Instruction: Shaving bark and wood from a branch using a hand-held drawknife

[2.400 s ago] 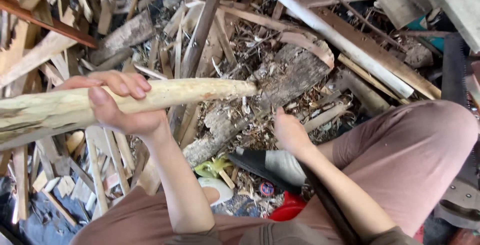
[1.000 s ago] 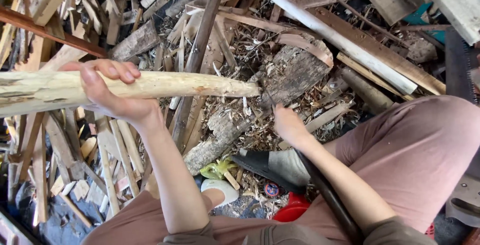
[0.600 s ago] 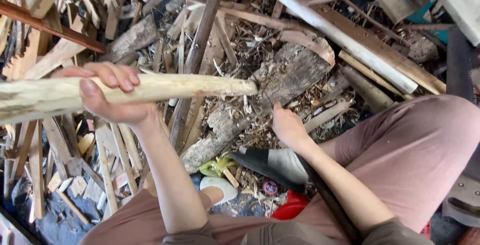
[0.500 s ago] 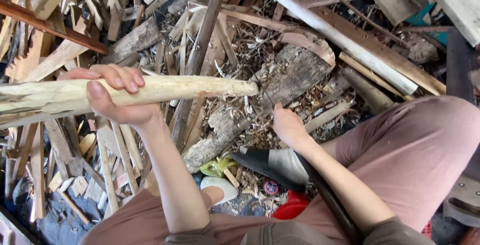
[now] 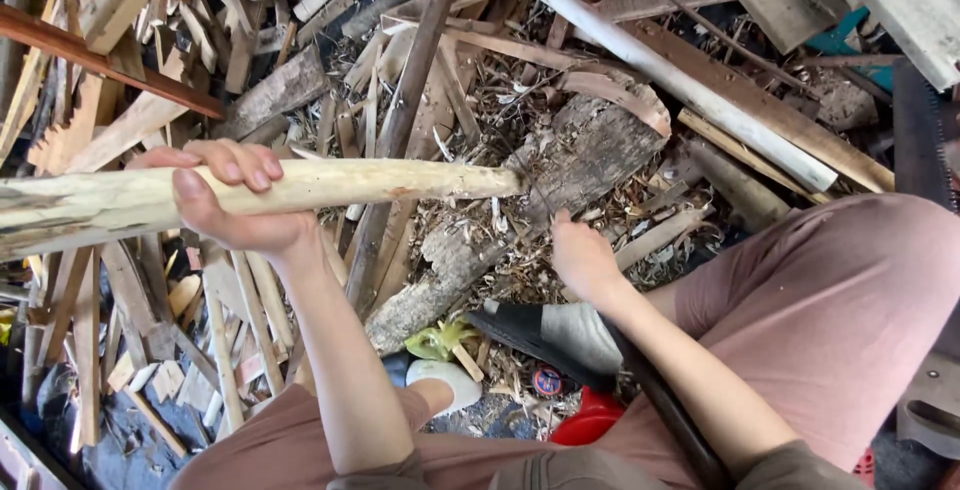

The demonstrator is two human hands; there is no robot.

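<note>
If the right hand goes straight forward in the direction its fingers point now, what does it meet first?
The right hand points up and away, so it would probably first meet the rough grey bark-covered log lying just ahead among the chips, though depth is unclear.

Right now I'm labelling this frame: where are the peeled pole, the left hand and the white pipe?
peeled pole [image 5: 400, 180], head view, bare shaft.
left hand [image 5: 225, 200], head view, palm around pole.
white pipe [image 5: 680, 80], head view, mid-length.

Left hand [image 5: 235, 215] gripping peeled pole [image 5: 300, 185] (pale), right hand [image 5: 580, 255] on log [image 5: 560, 180]
</note>
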